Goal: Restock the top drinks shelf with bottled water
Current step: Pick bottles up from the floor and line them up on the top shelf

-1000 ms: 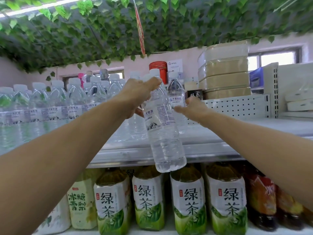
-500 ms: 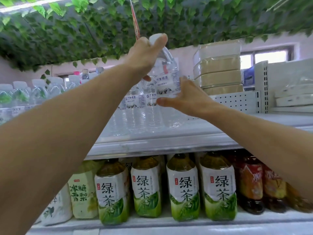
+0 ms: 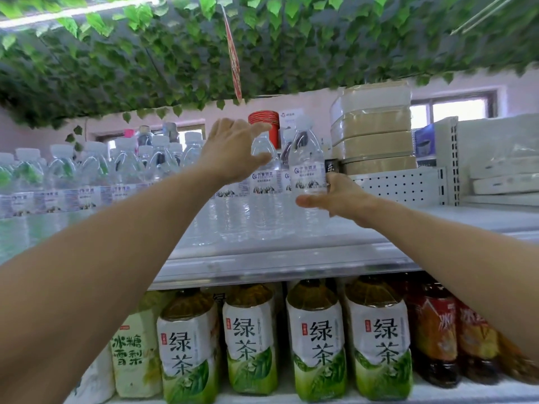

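Head view: reaching up with both bare arms to the white metal top shelf (image 3: 291, 259). Gripping with the right hand (image 3: 338, 196) a clear plastic water bottle with white cap and blue-printed label (image 3: 307, 158), fingers curled round it just under the label, thumb across the front. Upright, at the right end of the row of matching water bottles (image 3: 87, 176); set down or just above the shelf, cannot tell. Spreading the left hand (image 3: 233, 150) wide, holding nothing, just beside the neighbouring bottle's neck; touching or not, cannot tell. Behind, to the right, a stack of tan plastic-wrapped boxes (image 3: 376, 132). Below, green tea bottles with white-and-green labels (image 3: 316, 342). Overhead, green artificial leaves (image 3: 320, 53).
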